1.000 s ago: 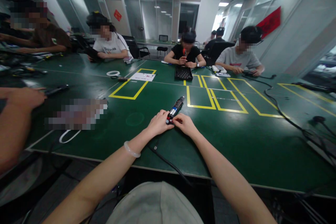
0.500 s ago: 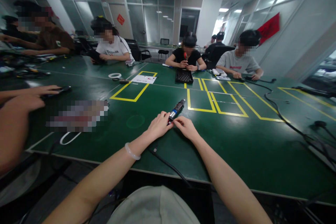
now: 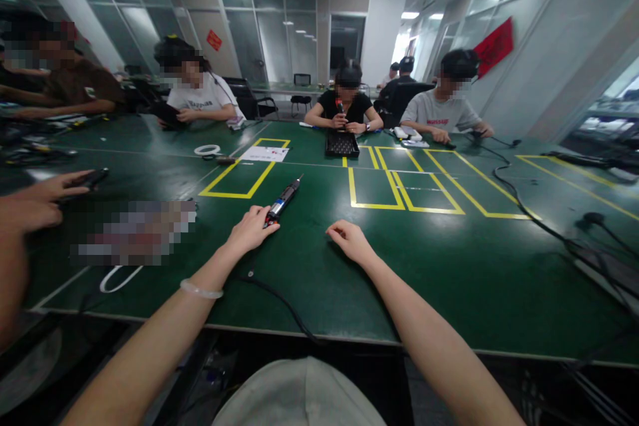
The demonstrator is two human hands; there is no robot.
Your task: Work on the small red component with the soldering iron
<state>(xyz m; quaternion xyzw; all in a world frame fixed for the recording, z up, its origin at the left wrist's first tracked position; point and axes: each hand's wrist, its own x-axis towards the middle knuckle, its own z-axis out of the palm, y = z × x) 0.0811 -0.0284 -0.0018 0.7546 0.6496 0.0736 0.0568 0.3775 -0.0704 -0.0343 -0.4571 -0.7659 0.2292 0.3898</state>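
Observation:
An electric screwdriver [image 3: 283, 203], black with a silver and blue band and a thin metal bit, is gripped at its rear end by my left hand [image 3: 249, 227]. Its bit points away from me to the upper right, and my fingers cover part of the rear. To the right, apart from the screwdriver, my right hand [image 3: 351, 239] rests over the green table [image 3: 309, 273] with fingers curled together and nothing visible in them. A black cable [image 3: 279, 299] runs from near my left forearm over the table's front edge.
Yellow tape rectangles [image 3: 377, 206] mark the table. A white sheet [image 3: 264, 154] and a tape roll [image 3: 206, 150] lie ahead left. A co-worker handles a tool behind a black tray [image 3: 342, 144]. At left, another person's hand [image 3: 47, 196] holds a dark device; a long cable [image 3: 529, 213] crosses the right side.
My left hand has moved left with the screwdriver, away from my right hand. The right hand has come off the screwdriver's rear end. The view has shifted slightly.

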